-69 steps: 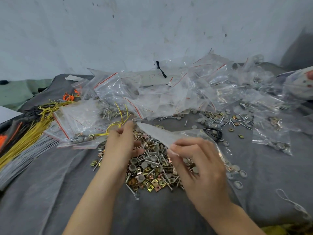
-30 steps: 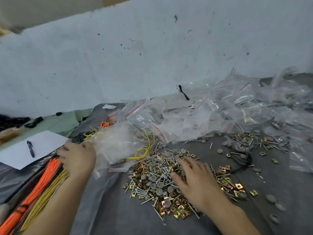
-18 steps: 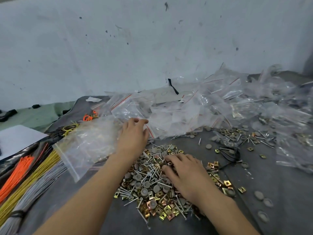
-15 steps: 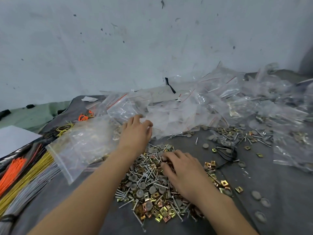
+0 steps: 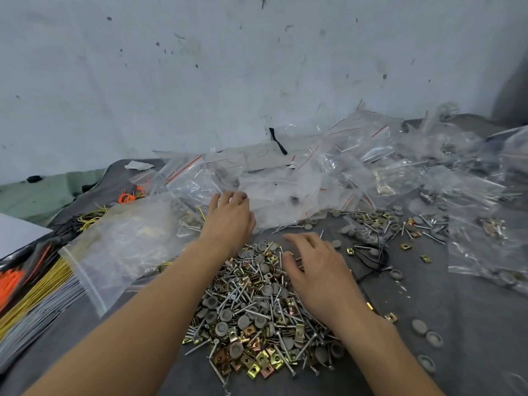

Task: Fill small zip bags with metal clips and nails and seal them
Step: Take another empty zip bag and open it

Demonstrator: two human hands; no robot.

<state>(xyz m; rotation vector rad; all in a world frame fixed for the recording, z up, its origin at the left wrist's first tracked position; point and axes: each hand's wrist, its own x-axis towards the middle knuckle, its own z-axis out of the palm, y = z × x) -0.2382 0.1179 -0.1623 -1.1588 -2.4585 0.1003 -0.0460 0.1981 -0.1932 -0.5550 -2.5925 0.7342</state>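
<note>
Atop clip/nail pile (image 5: 251,310), R hand (image 5: 317,270) lies flat, fingers spread; behind pile, L hand (image 5: 228,217): fingertips hidden in clear zip bags (image 5: 285,190), grip unclear.

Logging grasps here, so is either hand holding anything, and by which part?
Nothing is plainly held. The left hand rests on the heap of zip bags, its fingertips hidden; the right hand lies spread on the pile of nails and clips.
</note>
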